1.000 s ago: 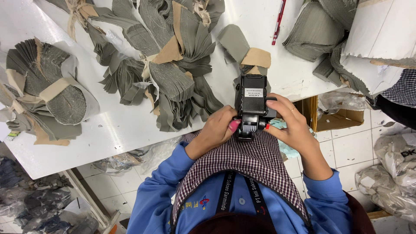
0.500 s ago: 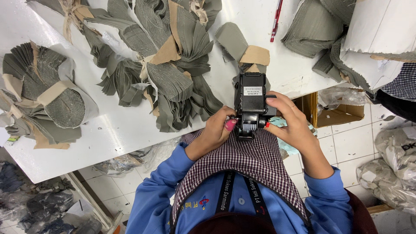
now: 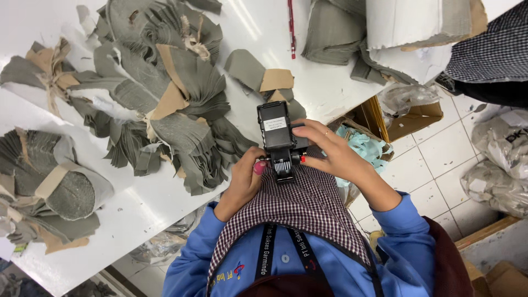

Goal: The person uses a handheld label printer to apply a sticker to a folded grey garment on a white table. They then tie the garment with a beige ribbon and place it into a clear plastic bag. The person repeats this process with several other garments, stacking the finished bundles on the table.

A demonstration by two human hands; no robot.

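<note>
— At the table edge, what holds the stamper [image 3: 276, 137]?
— Both hands clamp it: left hand [image 3: 245, 179] low at its wheels, right hand [image 3: 330, 154] alongside; its long axis points away.

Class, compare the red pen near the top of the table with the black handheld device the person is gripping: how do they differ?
The red pen is thin and stick-like; the black device is blocky, with a white label. The pen lies untouched on the white table; the device is held at the table's edge by the left hand and right hand. Both point roughly away from the person.
</note>
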